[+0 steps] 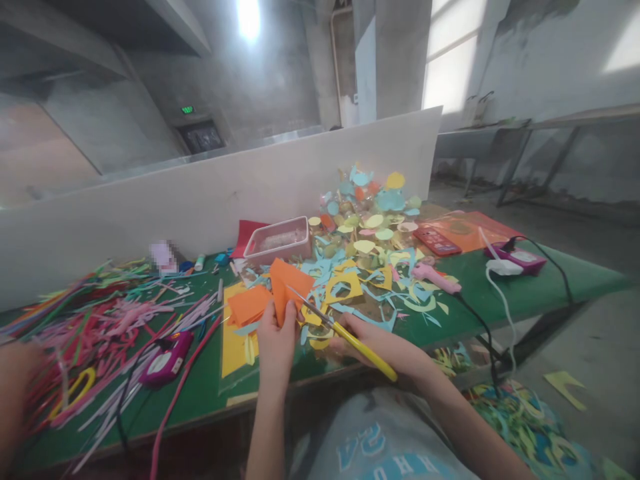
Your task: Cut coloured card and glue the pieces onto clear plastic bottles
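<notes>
My left hand (277,337) is closed on a piece of orange paper (290,275), pinched between thumb and fingers and held up above the table. My right hand (363,337) grips a pair of scissors (367,350) with long yellow handles. Their blades point up and left and meet the orange paper; whether they have cut into it I cannot tell. Left of my left hand lies a stack of orange paper (246,305), over a yellow sheet (231,357). Yellow paper scraps with round holes (345,287) lie just beyond the scissors.
A pink plastic box (277,248), paper discs (365,247) and a red phone (436,241) sit farther back. A pink glue gun (435,277) and a purple power strip (520,257) are right. Pipe cleaners (125,320) cover the left, where another person's arm (17,393) shows.
</notes>
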`<state>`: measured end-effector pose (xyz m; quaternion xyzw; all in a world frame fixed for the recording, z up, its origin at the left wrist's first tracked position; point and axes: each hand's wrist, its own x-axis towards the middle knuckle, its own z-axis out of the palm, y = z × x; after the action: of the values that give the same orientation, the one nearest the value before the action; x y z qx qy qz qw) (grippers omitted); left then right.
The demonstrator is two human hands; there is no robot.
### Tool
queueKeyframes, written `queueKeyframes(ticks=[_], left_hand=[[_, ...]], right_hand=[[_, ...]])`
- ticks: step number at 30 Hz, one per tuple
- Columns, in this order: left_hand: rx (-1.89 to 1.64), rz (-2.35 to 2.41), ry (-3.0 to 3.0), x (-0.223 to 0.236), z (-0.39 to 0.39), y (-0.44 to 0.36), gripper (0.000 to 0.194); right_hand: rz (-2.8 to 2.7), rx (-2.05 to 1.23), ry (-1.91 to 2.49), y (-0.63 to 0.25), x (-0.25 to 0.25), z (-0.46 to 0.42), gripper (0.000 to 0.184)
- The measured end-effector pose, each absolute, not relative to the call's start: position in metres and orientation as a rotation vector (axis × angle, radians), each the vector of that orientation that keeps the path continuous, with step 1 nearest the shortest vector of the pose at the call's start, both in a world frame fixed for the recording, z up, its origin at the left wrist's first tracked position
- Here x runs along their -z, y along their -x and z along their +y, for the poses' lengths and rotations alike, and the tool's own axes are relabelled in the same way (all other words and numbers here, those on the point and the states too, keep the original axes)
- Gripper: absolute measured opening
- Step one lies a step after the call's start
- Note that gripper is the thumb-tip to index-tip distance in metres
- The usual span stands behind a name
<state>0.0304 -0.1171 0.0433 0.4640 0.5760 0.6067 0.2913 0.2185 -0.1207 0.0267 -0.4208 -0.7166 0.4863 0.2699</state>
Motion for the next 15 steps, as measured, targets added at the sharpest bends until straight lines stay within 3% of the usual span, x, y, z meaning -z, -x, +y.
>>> queueKeyframes(ticks=[15], left_hand=[[-1.468, 1.419, -1.256, -0.060, -0.128, -0.031, 0.038]], right_hand=[[-1.864, -1.396, 0.970, -0.213, -0.034, -0.127, 0.039]])
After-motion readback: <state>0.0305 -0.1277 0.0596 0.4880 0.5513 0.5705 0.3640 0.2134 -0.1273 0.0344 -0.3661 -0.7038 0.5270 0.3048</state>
